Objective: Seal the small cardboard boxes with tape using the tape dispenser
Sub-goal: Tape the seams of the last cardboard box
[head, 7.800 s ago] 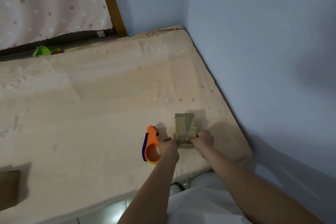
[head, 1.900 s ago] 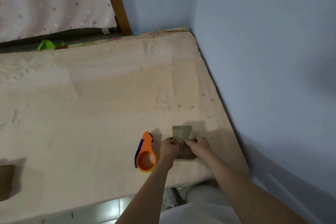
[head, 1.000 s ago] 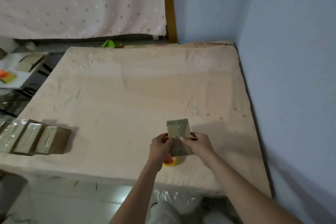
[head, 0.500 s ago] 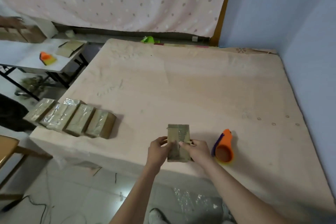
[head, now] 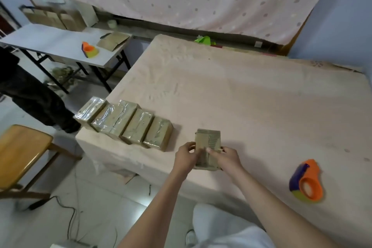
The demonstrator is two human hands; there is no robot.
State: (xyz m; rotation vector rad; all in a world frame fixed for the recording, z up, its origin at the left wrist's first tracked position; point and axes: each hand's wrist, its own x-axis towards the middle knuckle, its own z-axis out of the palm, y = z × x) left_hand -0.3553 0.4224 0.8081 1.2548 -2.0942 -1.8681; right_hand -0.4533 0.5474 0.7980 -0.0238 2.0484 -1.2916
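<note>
Five taped boxes [head: 124, 123] lie in a row at the mattress's [head: 251, 90] near left, while both the left hand [head: 186, 156] and right hand [head: 226, 156] clamp a sixth box [head: 208, 141], apparently taped, with the tape dispenser [head: 307, 184] idle at the near right.

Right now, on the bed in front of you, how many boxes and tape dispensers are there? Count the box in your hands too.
Boxes in the row near the left edge of the bed: 5, at.
Box held by the left hand and right hand: 1.
Tape dispensers on the bed: 1.
Total: 7.
</note>
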